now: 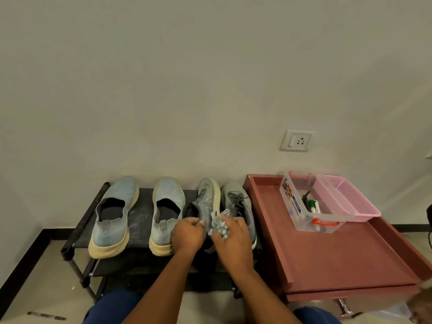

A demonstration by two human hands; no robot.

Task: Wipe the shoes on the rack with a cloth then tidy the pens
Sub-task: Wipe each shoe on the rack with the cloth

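On the black shoe rack [140, 213] stand two light blue slip-on shoes [114, 213] [167, 209] at the left and two grey laced sneakers [208, 199] [238, 197] at the right. My left hand [188, 235] grips the heel end of the left grey sneaker, which is tilted on its side. My right hand [230, 239] holds a bunched grey cloth [218, 224] against that sneaker. Pens [313, 205] lie in a clear plastic box [304, 216] on the red-brown table.
A red-brown table with a raised rim [339, 253] stands right of the rack. A pink mesh basket [350, 199] sits beside the clear box. A wall socket [297, 140] is above. A pen [46, 315] lies on the floor at the lower left.
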